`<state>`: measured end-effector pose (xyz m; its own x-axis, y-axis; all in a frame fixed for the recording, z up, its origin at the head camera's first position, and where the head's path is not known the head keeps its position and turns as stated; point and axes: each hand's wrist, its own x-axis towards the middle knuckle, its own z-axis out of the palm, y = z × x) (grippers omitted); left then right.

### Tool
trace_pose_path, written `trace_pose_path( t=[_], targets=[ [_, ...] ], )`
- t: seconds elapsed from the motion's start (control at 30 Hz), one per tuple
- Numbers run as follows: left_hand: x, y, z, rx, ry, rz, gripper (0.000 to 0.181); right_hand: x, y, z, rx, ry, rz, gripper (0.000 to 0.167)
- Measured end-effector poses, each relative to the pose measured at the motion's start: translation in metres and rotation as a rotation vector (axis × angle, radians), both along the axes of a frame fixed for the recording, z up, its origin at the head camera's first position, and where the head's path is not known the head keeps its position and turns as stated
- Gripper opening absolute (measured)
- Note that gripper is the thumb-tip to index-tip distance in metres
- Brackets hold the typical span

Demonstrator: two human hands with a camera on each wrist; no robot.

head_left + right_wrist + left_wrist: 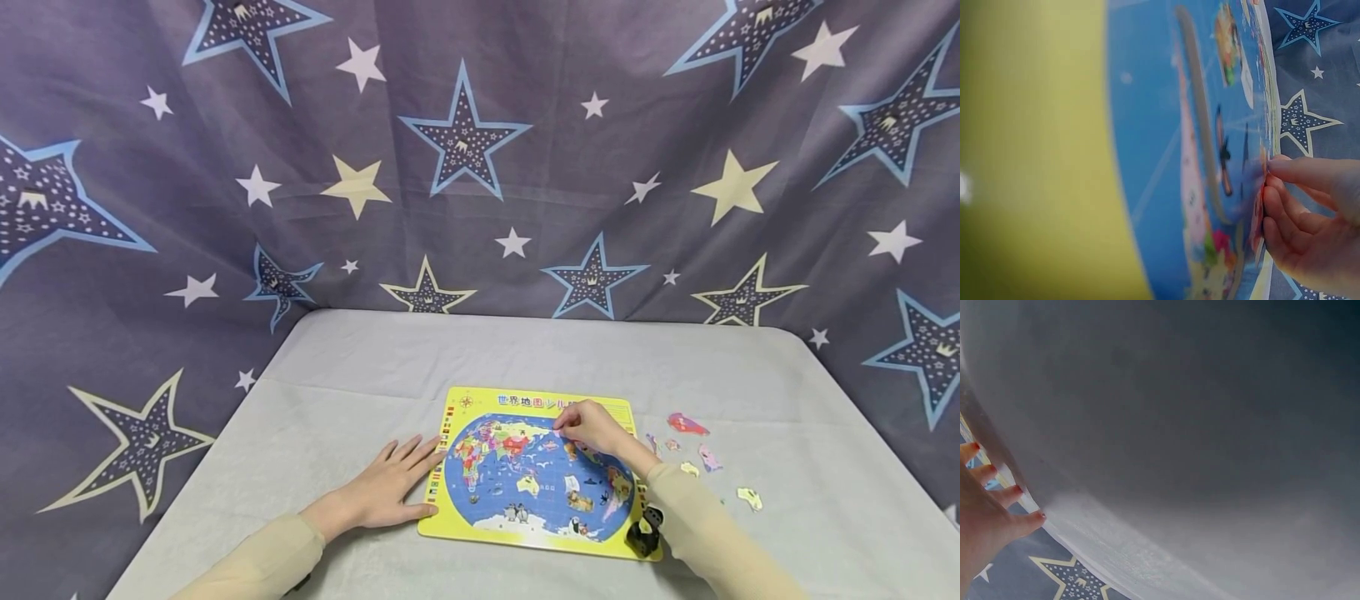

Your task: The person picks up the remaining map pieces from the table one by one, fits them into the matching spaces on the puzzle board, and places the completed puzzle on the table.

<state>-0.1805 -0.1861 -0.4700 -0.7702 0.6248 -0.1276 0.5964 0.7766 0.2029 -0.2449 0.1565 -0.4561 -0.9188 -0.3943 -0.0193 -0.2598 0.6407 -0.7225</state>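
A yellow-bordered world map puzzle board (540, 543) with a blue oval map lies flat on the table. My left hand (390, 485) rests with fingers spread on the cloth, its fingertips at the board's left edge; in the left wrist view only part of that hand (991, 512) appears at the lower left. Over the upper middle of the map, my right hand (596, 427) pinches a small pinkish puzzle piece (558, 432), mostly covered by the fingertips. From the right wrist view, the right hand (1310, 212) has its fingertips close against the map surface.
Several loose puzzle pieces lie right of the board, among them a red one (687, 424), a pink one (708, 457) and a pale yellow-green one (749, 498). A grey cloth covers the table (360, 358). Behind it hangs a star-patterned curtain (555, 208).
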Motion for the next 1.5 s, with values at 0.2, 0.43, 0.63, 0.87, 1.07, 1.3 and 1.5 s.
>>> trace_pose_path(
  t=[0.2,0.43,0.63,0.87,1.07,1.3,1.5],
  targets=[
    [0.000,-0.001,0.000,-0.001,0.006,0.000,0.078,0.001,0.001,0.000,0.013,0.044,0.021,0.011],
    [0.001,-0.001,0.000,0.002,0.021,-0.005,0.077,0.001,0.004,0.003,0.012,0.061,0.052,0.013],
    [0.001,0.000,0.001,-0.003,0.003,-0.007,0.078,0.003,0.011,0.006,-0.003,0.053,0.053,0.013],
    [0.002,0.000,0.002,0.010,0.001,-0.011,0.077,0.003,0.022,0.011,0.007,0.086,0.052,0.012],
    [0.001,-0.001,0.002,0.007,-0.001,-0.011,0.077,0.004,0.032,0.016,0.014,0.099,0.017,0.014],
    [0.001,0.000,0.001,0.003,-0.006,-0.011,0.078,0.008,0.048,0.017,0.045,0.096,-0.045,0.015],
    [0.000,-0.001,0.000,-0.016,-0.009,-0.008,0.079,0.008,0.060,0.017,0.046,0.114,-0.066,0.015]
  ],
)
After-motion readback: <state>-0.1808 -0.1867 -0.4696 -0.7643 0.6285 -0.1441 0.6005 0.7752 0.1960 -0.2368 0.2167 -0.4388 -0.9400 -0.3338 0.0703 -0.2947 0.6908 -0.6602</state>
